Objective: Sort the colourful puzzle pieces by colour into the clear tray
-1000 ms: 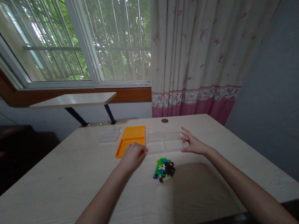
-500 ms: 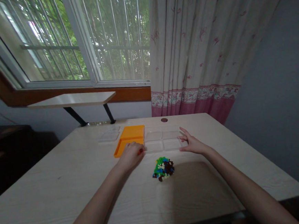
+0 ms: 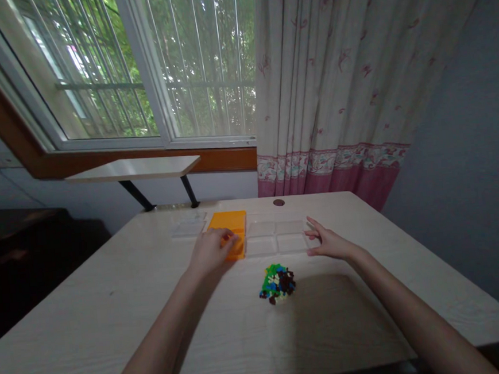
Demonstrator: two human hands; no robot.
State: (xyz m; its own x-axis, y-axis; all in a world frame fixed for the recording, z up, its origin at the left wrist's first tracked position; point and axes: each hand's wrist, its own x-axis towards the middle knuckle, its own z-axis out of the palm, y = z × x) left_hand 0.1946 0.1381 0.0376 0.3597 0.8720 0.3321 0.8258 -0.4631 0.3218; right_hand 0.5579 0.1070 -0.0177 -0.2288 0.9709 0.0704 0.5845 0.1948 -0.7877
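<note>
My left hand (image 3: 212, 248) is over the near part of an orange tray (image 3: 228, 219), its thumb and fingers apart; I cannot tell whether it touches the tray. At the right edge of a clear plastic compartment box (image 3: 276, 238), my right hand (image 3: 326, 241) has its fingers spread around the side, with nothing seen in them. The clear box lies flat against the right side of the orange tray. Just in front of it is a pile of small beads or bricks (image 3: 278, 283) in green, blue, dark brown, cream and yellow.
A flat clear plastic piece (image 3: 187, 226) lies left of the orange tray. A raised shelf (image 3: 138, 168) on black legs stands at the table's back left. Behind the table (image 3: 154, 292) hang a curtain (image 3: 323, 89) and a barred window (image 3: 206, 69).
My left hand has moved left, from the clear box's near left corner to over the orange tray, and its fingers have opened. My right hand stays at the clear box's right edge.
</note>
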